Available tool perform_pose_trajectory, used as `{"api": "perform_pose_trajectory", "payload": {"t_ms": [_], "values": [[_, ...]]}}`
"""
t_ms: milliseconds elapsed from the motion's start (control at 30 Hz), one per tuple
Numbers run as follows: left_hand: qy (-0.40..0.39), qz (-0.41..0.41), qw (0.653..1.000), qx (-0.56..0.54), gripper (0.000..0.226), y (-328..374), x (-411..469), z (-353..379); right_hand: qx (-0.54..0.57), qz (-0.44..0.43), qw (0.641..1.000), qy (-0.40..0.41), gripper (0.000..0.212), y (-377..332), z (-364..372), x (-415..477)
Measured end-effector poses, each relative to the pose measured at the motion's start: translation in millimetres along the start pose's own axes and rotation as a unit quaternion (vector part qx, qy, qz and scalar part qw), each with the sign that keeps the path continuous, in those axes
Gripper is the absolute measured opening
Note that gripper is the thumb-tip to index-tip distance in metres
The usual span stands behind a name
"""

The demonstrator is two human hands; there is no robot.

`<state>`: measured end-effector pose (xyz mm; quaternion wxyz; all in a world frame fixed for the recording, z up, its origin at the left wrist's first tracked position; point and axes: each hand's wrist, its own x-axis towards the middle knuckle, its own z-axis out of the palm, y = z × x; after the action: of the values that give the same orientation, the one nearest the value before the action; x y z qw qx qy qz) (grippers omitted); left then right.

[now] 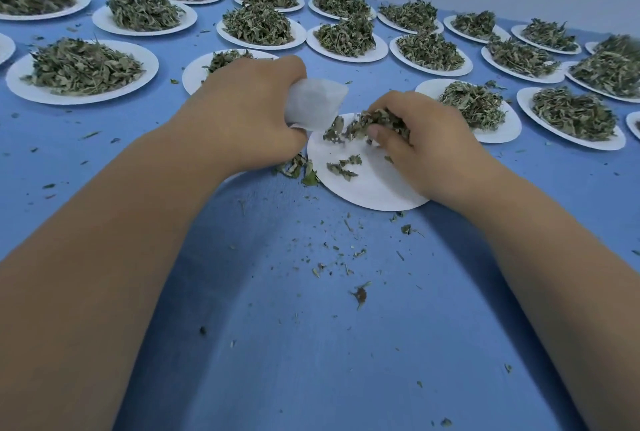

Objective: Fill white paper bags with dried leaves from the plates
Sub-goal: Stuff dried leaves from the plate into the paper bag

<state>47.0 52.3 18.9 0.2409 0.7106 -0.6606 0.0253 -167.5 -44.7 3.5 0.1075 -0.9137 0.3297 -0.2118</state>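
One bag (315, 103) gripped by left hand (249, 112) points rightward; right hand (422, 146) pinches leaves (363, 124).

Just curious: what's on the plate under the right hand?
A few loose leaves on the plate; the right hand grips a clump above. The part beneath the hand is hidden.

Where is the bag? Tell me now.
Head view, near centre: the left hand grips the bag above the near plate, at its far-left rim, beside the right hand pinching leaves.
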Motion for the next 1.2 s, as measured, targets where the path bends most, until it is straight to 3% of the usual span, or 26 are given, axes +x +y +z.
{"api": "perform_pose_trajectory", "payload": {"t_ms": [233,633,733,833,967,1100,1200], "values": [[-0.021,0.014,1.000,-0.017,0.030,14.7,1.0,9.3,0.152,0.013,0.986,0.063,0.009,-11.0,-0.5,-1.2],[-0.005,0.025,0.999,-0.035,0.026,21.1,3.2,19.3,0.201,0.028,0.979,-0.006,0.015,-12.1,-5.9,2.9],[-0.013,0.041,0.998,0.034,0.024,28.6,3.5,24.1,0.278,0.072,0.958,-0.019,0.010,-18.8,-7.7,4.2],[0.017,0.051,0.995,0.086,0.025,36.9,5.1,27.1,0.274,0.085,0.957,-0.030,0.022,-22.2,-6.7,8.2],[0.020,0.040,0.996,0.079,0.026,38.4,5.9,28.7,0.409,0.161,0.898,-0.028,0.036,-20.8,-8.2,8.6],[0.011,0.027,0.995,0.095,0.034,39.1,5.7,29.3,0.414,0.136,0.900,-0.012,0.020,-15.1,-0.3,9.3],[0.023,0.016,0.994,0.108,0.036,38.6,7.7,28.6,0.417,0.134,0.899,0.018,0.022,-9.7,2.8,8.3]]}}
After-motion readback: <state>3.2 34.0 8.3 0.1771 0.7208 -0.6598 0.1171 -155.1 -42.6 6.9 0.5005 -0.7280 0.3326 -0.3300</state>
